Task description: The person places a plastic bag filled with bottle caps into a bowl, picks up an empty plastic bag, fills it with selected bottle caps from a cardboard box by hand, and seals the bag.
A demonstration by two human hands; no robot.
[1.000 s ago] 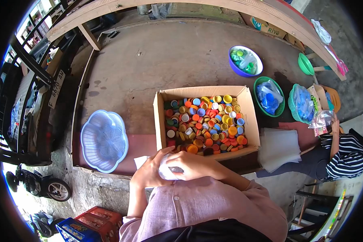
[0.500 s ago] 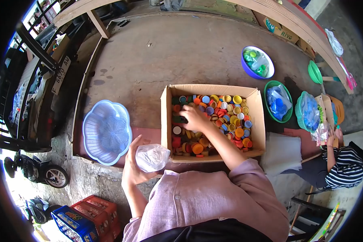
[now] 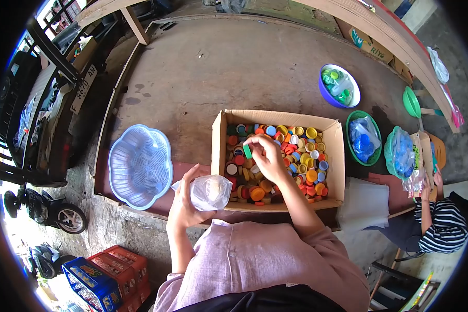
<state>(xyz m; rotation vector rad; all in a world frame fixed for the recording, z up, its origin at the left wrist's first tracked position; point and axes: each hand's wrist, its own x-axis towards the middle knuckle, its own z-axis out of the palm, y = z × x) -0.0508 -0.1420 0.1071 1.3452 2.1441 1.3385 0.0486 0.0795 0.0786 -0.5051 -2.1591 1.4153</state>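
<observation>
In the head view, the right hand (image 3: 268,158) pinches a green cap (image 3: 247,151) at its fingertips, over the left half of the box (image 3: 338,169) at the table's (image 3: 192,65) near edge. The cap looks light and stiff, best gripped by its rim. By the box's near-left corner, the left hand (image 3: 185,205) cups a bag (image 3: 210,193), probably soft and slippery.

Caps (image 3: 311,175) in box (image 3: 337,161), box on table (image 3: 229,67), basket (image 3: 140,166) left, sheets (image 3: 364,203) right
</observation>
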